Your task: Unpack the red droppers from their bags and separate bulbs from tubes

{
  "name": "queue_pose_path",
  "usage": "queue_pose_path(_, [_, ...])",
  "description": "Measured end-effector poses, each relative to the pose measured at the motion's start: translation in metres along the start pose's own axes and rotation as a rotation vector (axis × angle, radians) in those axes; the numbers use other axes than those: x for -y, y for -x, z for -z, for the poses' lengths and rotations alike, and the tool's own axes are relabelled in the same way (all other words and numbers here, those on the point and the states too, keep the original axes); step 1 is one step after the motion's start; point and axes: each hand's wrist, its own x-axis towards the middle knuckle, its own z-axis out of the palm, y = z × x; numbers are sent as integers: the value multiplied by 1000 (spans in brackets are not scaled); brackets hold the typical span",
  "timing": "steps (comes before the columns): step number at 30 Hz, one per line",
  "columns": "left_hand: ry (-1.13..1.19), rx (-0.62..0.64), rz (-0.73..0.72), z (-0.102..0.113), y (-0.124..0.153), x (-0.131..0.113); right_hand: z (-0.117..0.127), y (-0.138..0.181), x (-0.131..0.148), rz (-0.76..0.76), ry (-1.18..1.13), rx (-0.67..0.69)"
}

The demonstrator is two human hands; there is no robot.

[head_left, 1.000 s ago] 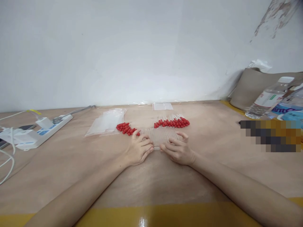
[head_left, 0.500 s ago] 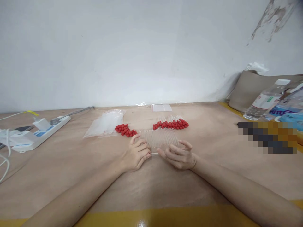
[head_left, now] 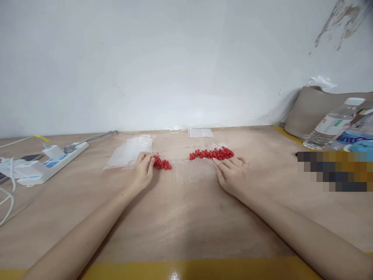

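Note:
My left hand (head_left: pixel 144 168) is at the left end of a loose pile of red rubber bulbs (head_left: pixel 163 164), its fingertips pinched on a bulb and partly hiding the pile. A row of thin clear tubes (head_left: pixel 192 171) lies side by side in front of me. My right hand (head_left: pixel 231 175) reaches over the row's right end. Thumb and forefinger are closed on a thin clear tube that points left from the fingertips. Just beyond, droppers with red bulbs (head_left: pixel 211 154) lie together, their clear stems pointing away from me.
Clear plastic bags (head_left: pixel 129 149) lie to the left, and a small zip bag (head_left: pixel 200 133) is near the wall. A white power strip (head_left: pixel 52 165) with plugs and cables stands far left. On the right are a water bottle (head_left: pixel 333 124) and a grey-brown bag (head_left: pixel 314 111).
My hands have moved apart from the near side of the tube row. The left went left and away to the loose bulbs; the right went right and away, toward the droppers.

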Motion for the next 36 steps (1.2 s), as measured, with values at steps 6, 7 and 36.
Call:
queue_pose_path(6, [-79,-11,105,5,-26,19,-10,2,-6,-15,25,28])
queue_pose_path(7, [-94,13,102,4,-29,19,-11,1,-6,-9,28,31])
queue_pose_path(36, [-288,301,24,-36,-53,-39,-10,-4,7,-72,-55,359])
